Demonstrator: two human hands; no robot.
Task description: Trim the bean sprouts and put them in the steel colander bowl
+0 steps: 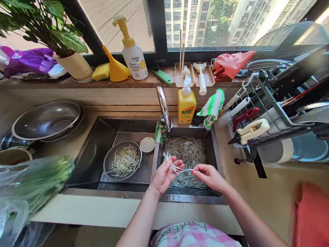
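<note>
My left hand is turned palm up over the right sink basin, with a small bunch of white bean sprouts in it, the fingers loosely curled. Beside it, my right hand pinches the end of one sprout that stretches between the two hands. Below them, a tangle of bean sprouts lies in water in the basin. In the left basin stands a round metal colander with a pile of sprouts in it. A pale round disc lies next to the colander.
A chrome faucet rises behind the basins, near a yellow soap bottle and a green-white cloth. On the right stands a dish rack with knives and plates. A plastic bag of greens and a wok are left.
</note>
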